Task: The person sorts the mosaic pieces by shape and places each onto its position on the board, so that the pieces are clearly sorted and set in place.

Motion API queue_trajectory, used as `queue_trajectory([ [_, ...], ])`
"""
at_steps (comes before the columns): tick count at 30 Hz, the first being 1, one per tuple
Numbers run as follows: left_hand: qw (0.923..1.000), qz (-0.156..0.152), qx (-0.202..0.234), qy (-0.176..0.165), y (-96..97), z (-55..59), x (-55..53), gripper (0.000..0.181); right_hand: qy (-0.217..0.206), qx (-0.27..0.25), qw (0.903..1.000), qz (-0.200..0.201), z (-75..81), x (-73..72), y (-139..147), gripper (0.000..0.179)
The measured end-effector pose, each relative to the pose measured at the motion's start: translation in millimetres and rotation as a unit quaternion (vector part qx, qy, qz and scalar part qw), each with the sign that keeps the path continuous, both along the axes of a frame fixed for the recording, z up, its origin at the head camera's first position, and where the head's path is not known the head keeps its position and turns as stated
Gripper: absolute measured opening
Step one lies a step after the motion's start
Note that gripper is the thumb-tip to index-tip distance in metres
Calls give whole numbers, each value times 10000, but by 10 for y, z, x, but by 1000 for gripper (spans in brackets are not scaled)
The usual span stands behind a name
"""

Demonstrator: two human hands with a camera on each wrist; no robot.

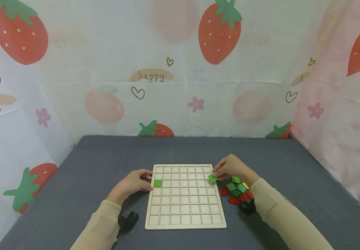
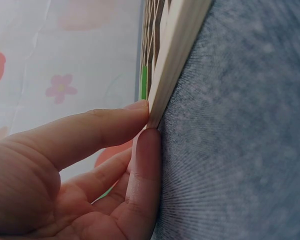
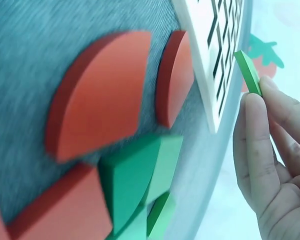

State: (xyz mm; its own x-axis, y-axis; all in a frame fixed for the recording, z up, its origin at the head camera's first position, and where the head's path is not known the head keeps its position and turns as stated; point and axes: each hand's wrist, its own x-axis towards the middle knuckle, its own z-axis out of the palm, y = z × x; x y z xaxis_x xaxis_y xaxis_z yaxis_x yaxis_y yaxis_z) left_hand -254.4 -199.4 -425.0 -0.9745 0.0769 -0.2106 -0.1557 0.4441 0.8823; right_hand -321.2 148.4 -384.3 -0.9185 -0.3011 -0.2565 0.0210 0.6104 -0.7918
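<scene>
A wooden grid board (image 1: pixel 180 199) lies flat on the dark cloth, with a green square tile (image 1: pixel 157 183) in a cell of its left column. At the board's left edge, my left hand (image 1: pixel 133 183) grips the rim (image 2: pixel 162 85) between two digits in the left wrist view. My right hand (image 1: pixel 230 166) pinches another green tile (image 1: pixel 212 178) between thumb and fingers. That tile is tilted over the board's right edge, and the right wrist view shows the held tile (image 3: pixel 248 72) clear of the board.
Right of the board lies a pile of loose pieces, including green tiles (image 1: pixel 231 186), a yellow piece (image 1: pixel 245 185) and several red ones, among them a rounded red piece (image 3: pixel 102 95). A strawberry-print curtain (image 1: pixel 180 104) stands around the table (image 1: pixel 111 149).
</scene>
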Motion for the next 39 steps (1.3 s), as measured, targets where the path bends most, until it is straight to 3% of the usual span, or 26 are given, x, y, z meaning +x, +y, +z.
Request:
queue_trajectory([
  [16,10000,-52,-27,66,-5,-1,23,63,-68,-231,9996,-174,-43,-7,-359,10],
  [33,9999,-90,3,56,-9,-2,24,63,-141,-352,9993,-8,-49,30,-671,11],
  [39,10000,38,-11,17,-12,-8,21,61,-204,-439,9988,-48,-49,39,-779,10],
])
